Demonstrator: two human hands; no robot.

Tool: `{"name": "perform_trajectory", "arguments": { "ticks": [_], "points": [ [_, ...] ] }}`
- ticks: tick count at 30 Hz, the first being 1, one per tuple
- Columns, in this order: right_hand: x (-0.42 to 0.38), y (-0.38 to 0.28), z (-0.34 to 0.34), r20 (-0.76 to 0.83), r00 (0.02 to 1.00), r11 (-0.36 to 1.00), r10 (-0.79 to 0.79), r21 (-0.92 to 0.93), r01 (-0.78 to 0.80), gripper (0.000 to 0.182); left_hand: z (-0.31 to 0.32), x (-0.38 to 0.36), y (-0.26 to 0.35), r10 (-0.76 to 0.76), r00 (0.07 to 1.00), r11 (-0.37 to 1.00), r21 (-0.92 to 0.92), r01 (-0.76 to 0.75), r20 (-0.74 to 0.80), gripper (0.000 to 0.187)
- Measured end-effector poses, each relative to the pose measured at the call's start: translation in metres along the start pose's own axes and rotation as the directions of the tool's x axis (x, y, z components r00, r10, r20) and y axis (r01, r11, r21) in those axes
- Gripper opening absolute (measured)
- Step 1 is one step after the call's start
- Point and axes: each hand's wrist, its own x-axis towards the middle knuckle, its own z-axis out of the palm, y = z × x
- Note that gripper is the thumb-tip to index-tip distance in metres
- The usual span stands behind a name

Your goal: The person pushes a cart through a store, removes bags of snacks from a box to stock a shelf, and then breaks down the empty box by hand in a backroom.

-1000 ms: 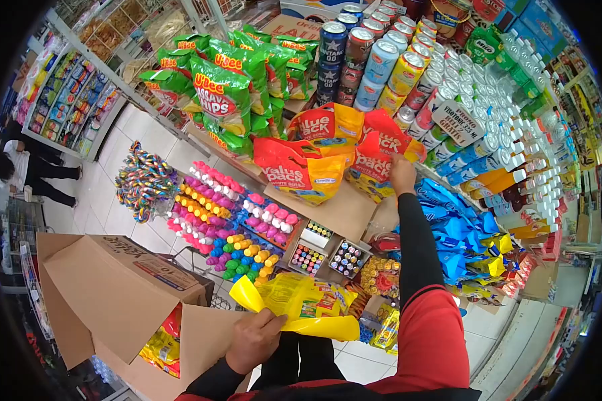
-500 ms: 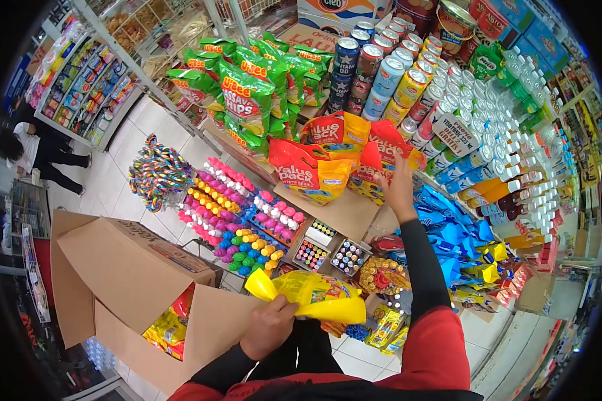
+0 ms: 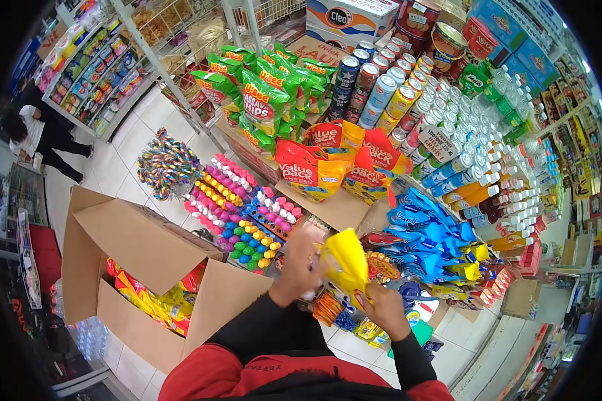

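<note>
You could read "Value Pack" on the red-and-yellow pouch, "Cleo" on the carton, "Milo" on the green pack and "Chips" on the green bag

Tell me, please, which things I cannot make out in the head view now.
All in the head view:
- Whether the left hand touches the yellow packet: the hand is blurred.
- The packet's name: blurred, partly behind the right hand.
- How many packs the open box holds: a cardboard flap and upper packs hide the rest.
- Labels on far right shelf goods: too small.
</note>
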Motion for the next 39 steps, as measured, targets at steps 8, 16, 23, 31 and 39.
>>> {"name": "perform_trajectory", "arguments": {
  "ticks": [8,16,23,31,39],
  "points": [
    [-0.051,0.006,0.036,0.033,0.987,0.982,0.157,0.102,-0.16,0.02,0.134,0.016,-0.318,-0.912,0.008,-0.381,-0.855,0.351,0.41,0.077],
    [-0.06,0.01,0.088,0.155,0.95,0.942,0.272,0.156,-0.296,0.008,0.197,0.036,-0.422,-0.726,0.228,-0.556,-0.749,0.36,0.649,0.091],
    [-0.044,0.01,0.095,0.12,0.922,0.909,0.368,0.164,-0.384,0.01,0.216,0.063,-0.423,-0.701,0.355,-0.448,-0.769,0.455,0.618,0.09],
    [-0.055,0.019,0.102,0.148,0.896,0.891,0.42,0.123,-0.438,0.011,0.217,0.084,-0.419,-0.717,0.34,-0.383,-0.752,0.537,0.608,0.09],
    [0.016,0.041,0.066,0.041,0.988,0.986,0.148,-0.089,-0.144,0.016,0.204,0.065,-0.444,-0.819,0.197,-0.243,-0.636,0.732,0.539,0.085]
  ]
}}
